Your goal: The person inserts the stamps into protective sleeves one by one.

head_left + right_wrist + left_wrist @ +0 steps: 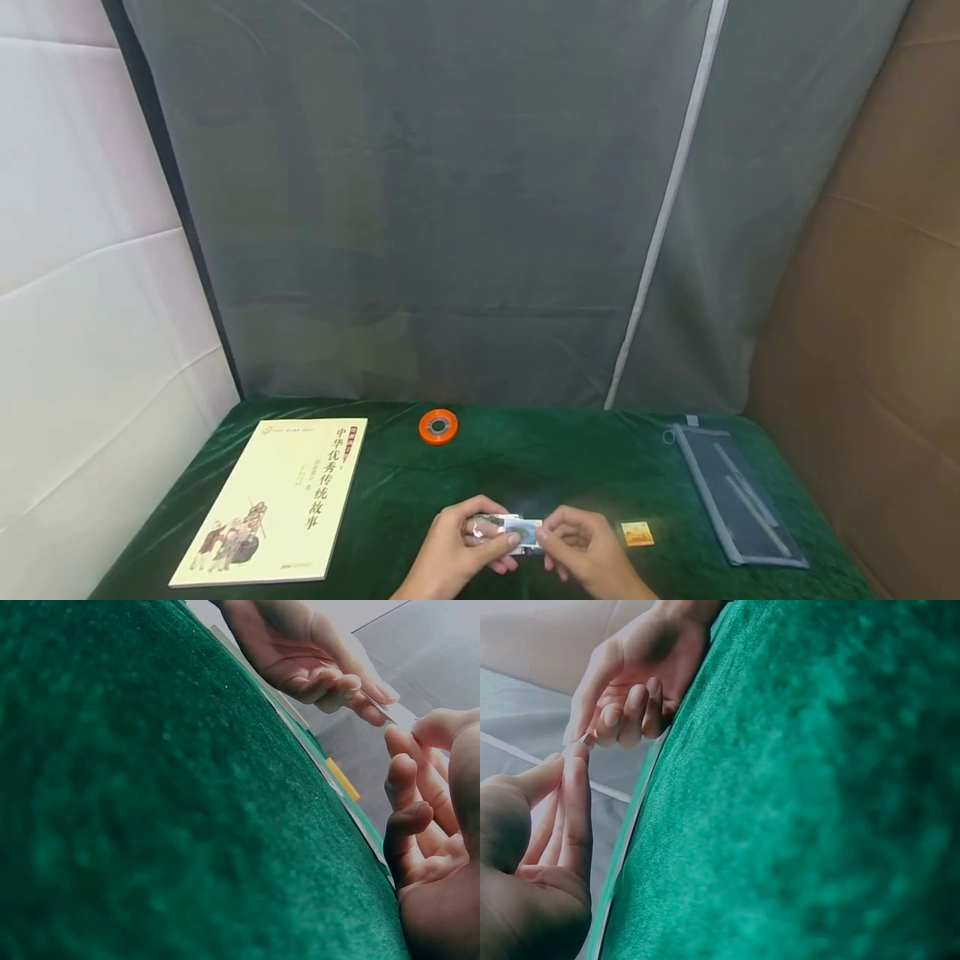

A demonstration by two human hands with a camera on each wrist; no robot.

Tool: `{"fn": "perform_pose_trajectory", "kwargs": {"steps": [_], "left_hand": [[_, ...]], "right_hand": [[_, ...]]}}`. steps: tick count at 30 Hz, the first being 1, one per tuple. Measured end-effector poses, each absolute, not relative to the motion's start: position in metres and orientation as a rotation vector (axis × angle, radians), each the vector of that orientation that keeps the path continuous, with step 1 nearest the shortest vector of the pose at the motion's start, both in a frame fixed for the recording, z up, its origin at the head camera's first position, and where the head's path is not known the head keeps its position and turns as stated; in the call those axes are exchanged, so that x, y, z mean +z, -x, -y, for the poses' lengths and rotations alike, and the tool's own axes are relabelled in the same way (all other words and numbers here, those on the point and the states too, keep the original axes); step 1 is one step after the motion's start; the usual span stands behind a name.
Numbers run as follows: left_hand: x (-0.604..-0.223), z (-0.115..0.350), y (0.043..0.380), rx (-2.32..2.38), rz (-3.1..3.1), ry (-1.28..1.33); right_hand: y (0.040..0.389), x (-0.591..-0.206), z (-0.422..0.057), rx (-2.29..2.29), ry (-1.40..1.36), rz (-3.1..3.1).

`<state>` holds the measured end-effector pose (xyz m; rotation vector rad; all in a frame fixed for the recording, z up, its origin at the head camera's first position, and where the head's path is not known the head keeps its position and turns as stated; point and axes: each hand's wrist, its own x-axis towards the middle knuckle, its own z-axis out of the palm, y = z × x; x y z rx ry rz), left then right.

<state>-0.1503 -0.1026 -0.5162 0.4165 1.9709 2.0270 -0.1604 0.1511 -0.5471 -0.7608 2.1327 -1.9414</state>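
Both hands meet low in the middle of the head view over the green cloth. Between them is a small blue-and-green picture stamp point(522, 532) with a pale border. The left hand point(465, 546) pinches its left side between thumb and fingers; the right hand point(588, 550) pinches the right edge. Shiny, whitish pieces show behind the stamp, partly hidden by the left fingers. From the right wrist view, the stamp point(400, 715) appears as a thin pale sheet at the fingertips, raised above the cloth. Just right of the right hand lies a yellow-orange stamp point(637, 533).
A cream book point(281, 492) with Chinese lettering lies at the left. An orange ring-shaped spool point(438, 427) sits towards the back. At the right is a dark mesh zip pouch point(738, 496) with slim items inside. Fabric walls point(450, 208) enclose the green-covered table point(390, 500).
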Motion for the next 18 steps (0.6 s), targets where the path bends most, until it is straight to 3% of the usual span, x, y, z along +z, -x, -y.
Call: {"fn": "perform_pose_trajectory", "kwargs": {"steps": [18], "left_hand": [[-0.5193,0.0996,0.1521,2.053,-1.941,-0.418]], "right_hand": [[0.1621,-0.5479,-0.1528,-1.973,0.816,-2.096]]}}
